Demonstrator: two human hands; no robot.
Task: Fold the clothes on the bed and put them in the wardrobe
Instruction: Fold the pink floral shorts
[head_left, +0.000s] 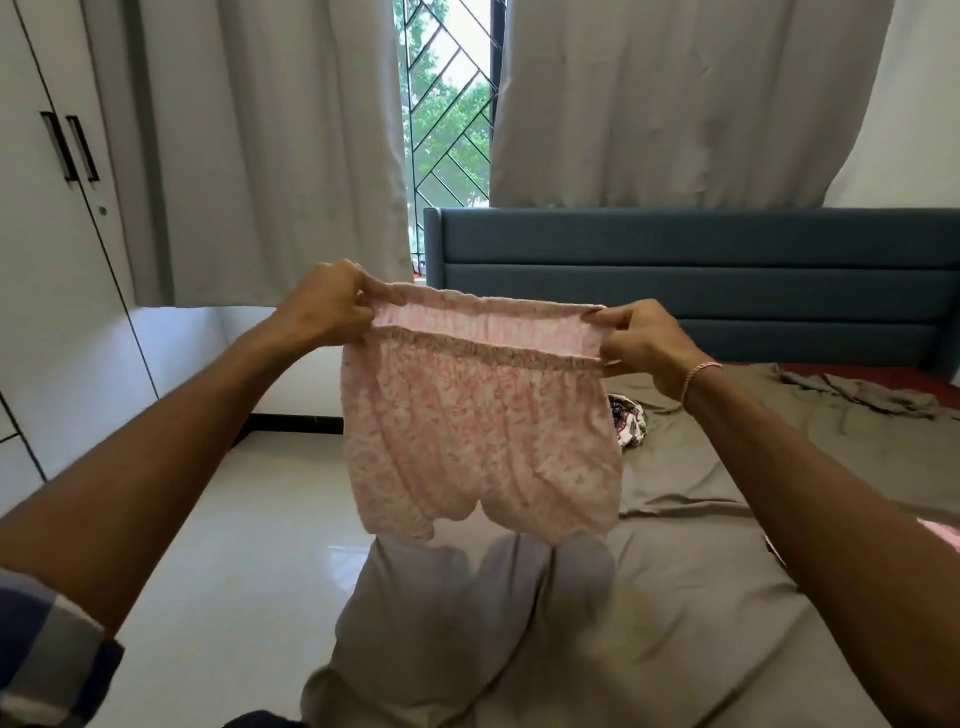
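Note:
A pair of pink patterned shorts (478, 436) hangs in the air above the bed's near left corner, stretched flat by its elastic waistband. My left hand (327, 306) pinches the left end of the waistband. My right hand (644, 343), with a pink thread band on the wrist, pinches the right end. The two leg openings dangle free just above the grey-brown bedsheet (701, 597). A white wardrobe (57, 218) with two black handles stands shut at the far left.
A crumpled dark-and-white patterned garment (631, 418) lies on the sheet behind the shorts. A bit of pink cloth (943, 532) peeks out at the right edge. A blue padded headboard (727, 280) and grey curtains stand behind. Glossy white floor (249, 545) lies left of the bed.

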